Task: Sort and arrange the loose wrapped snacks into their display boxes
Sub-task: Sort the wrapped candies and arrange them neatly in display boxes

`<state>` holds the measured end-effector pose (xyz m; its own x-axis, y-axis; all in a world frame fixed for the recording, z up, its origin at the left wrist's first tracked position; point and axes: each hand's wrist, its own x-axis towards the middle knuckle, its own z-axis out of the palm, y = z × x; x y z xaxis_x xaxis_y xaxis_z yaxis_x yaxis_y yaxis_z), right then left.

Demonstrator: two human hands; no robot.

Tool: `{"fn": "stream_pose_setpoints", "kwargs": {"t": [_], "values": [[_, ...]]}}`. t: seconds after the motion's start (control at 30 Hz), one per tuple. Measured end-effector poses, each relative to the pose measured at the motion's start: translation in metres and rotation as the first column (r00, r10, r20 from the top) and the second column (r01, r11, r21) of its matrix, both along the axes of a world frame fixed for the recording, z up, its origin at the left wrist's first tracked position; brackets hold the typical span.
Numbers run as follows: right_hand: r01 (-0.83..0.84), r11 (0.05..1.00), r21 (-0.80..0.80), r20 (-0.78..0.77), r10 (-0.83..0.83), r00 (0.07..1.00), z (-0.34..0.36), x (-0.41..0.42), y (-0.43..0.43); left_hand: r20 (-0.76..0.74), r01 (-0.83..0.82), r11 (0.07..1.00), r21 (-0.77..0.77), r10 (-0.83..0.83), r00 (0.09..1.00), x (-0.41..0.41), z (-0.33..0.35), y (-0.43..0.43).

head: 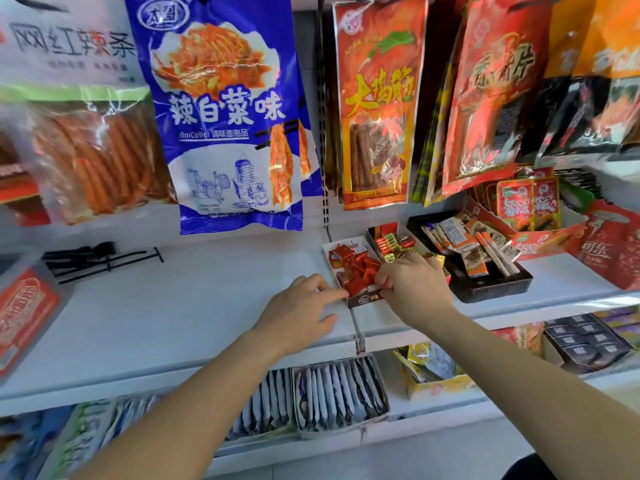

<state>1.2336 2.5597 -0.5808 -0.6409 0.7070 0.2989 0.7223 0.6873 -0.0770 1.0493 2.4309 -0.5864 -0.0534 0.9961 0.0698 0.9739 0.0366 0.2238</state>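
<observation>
Red wrapped snacks (356,268) fill the small display box (367,298) on the white shelf (207,306). The left hand (298,306) lies left of the box, its straight fingers touching the box's corner. The right hand (412,289) is at the box's front rim, fingers curled and pinching snacks.

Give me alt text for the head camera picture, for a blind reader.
Two bare hands tend a display box of red wrapped snacks on a white shelf: left hand touching its front corner, right hand curled over the snacks. A black tray of packets sits to the right; snack bags hang above.
</observation>
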Motion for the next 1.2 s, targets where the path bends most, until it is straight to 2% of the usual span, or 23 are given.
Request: {"fn": "stream_pose_setpoints", "kwargs": {"t": [0.1, 0.17, 0.27, 0.33, 0.37, 0.43, 0.53, 0.7, 0.87, 1.1, 1.2], "values": [[-0.034, 0.999, 0.027, 0.04, 0.033, 0.999, 0.001, -0.002, -0.006, 0.05, -0.014, 0.999, -0.032, 0.016, 0.999, -0.003, 0.002, -0.006], [-0.104, 0.994, -0.025, 0.039, 0.104, 0.994, 0.0, -0.01, -0.015, 0.24, -0.087, 0.996, -0.029, 0.091, 0.966, -0.01, 0.001, -0.01], [-0.205, 0.959, -0.196, -0.046, 0.2, 0.979, -0.003, -0.024, -0.027, 0.572, -0.314, 0.944, -0.097, 0.311, 0.759, -0.022, -0.005, -0.013], [-0.211, 0.943, -0.259, -0.11, 0.188, 0.976, -0.004, -0.027, -0.033, 0.637, -0.407, 0.906, -0.118, 0.383, 0.669, -0.027, -0.01, -0.011], [-0.193, 0.946, -0.261, -0.158, 0.155, 0.975, -0.004, -0.025, -0.034, 0.641, -0.419, 0.901, -0.112, 0.388, 0.662, -0.027, -0.011, -0.008], [-0.13, 0.951, -0.281, -0.256, 0.057, 0.965, -0.003, -0.019, -0.035, 0.603, -0.412, 0.908, -0.081, 0.373, 0.705, -0.025, -0.012, -0.001], [-0.075, 0.921, -0.382, -0.235, -0.018, 0.972, -0.004, -0.011, -0.036, 0.567, -0.381, 0.924, -0.043, 0.336, 0.752, -0.015, -0.011, 0.007], [-0.126, 0.877, -0.463, -0.17, 0.052, 0.984, -0.007, -0.013, -0.043, 0.566, -0.406, 0.913, -0.05, 0.361, 0.741, -0.007, -0.006, -0.006], [-0.206, 0.85, -0.485, -0.176, 0.136, 0.975, -0.006, -0.036, -0.062, 0.538, -0.438, 0.895, -0.081, 0.409, 0.737, -0.011, 0.006, -0.06], [-0.315, 0.806, -0.502, -0.277, 0.195, 0.941, -0.015, -0.071, -0.108, 0.423, -0.548, 0.827, -0.126, 0.544, 0.724, -0.038, 0.012, -0.118], [-0.308, 0.823, -0.477, -0.256, 0.205, 0.945, -0.017, -0.078, -0.106, 0.294, -0.539, 0.835, -0.107, 0.545, 0.786, -0.047, 0.013, -0.12]]}}
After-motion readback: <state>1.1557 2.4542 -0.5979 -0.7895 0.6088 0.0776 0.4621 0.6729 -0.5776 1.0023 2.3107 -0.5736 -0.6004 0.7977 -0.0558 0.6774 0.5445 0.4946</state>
